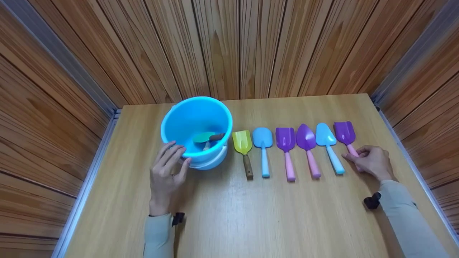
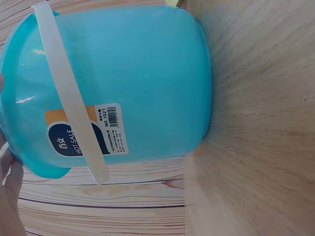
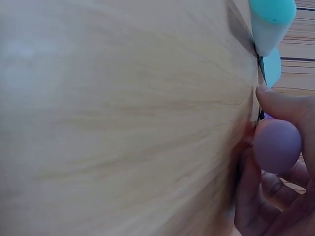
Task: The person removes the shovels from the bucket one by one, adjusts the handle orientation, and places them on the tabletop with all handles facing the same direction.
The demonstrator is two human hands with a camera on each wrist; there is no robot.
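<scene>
Left hand (image 1: 165, 179) has its fingers loosely spread on the blue bucket's (image 1: 195, 155) rim, I'd guess to steady it. Right hand (image 1: 374, 163) pinches the rightmost purple shovel (image 1: 345, 132) on the counter (image 1: 269, 215), its handle facing the person, so probably easy to grab. Head cam shows the green trowel (image 1: 203, 137) inside; only left wrist shows the bucket label (image 2: 88, 130).

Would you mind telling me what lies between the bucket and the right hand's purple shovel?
The head view shows five tools: yellow shovel, blue shovel, square-ended purple shovel, pointed purple trowel and tapered blue trowel.
</scene>
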